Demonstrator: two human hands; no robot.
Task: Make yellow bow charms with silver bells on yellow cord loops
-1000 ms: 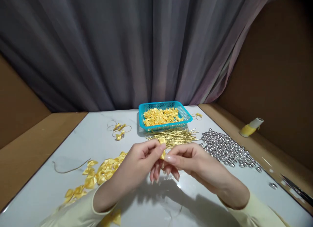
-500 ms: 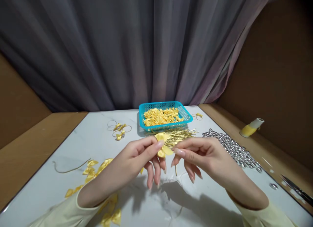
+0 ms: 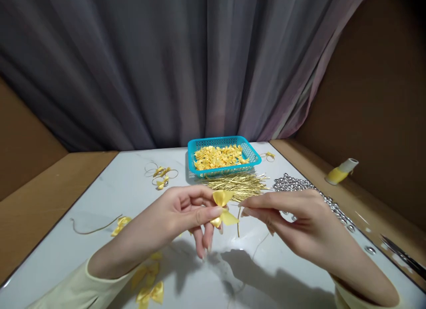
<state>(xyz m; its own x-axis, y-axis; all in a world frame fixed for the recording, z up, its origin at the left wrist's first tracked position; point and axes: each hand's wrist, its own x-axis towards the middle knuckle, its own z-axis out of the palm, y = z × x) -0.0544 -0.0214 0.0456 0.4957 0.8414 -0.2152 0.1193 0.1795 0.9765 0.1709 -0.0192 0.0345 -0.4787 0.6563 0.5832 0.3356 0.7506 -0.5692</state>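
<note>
My left hand (image 3: 181, 213) pinches a small yellow satin bow (image 3: 223, 207) between thumb and forefinger, above the white table (image 3: 100, 198). My right hand (image 3: 293, 215) is just right of the bow, its fingertips pinched on a thin gold wire (image 3: 238, 222) that hangs down from them. The two hands nearly touch at the bow. Behind them lies a bundle of gold wires (image 3: 238, 184), and past that a blue basket (image 3: 199, 145) filled with yellow bows.
A heap of silver beads (image 3: 328, 202) lies at the right. Loose yellow bows (image 3: 151, 293) lie under my left arm, and finished bows on rings (image 3: 161, 175) sit at the back left. A yellow-white spool (image 3: 341, 171) and scissors (image 3: 402, 255) rest on the right brown ledge.
Both hands have lifted a little and drawn slightly apart. The bow has unfolded into full view in my left fingers, and the gold wire now shows hanging from my right fingertips.
</note>
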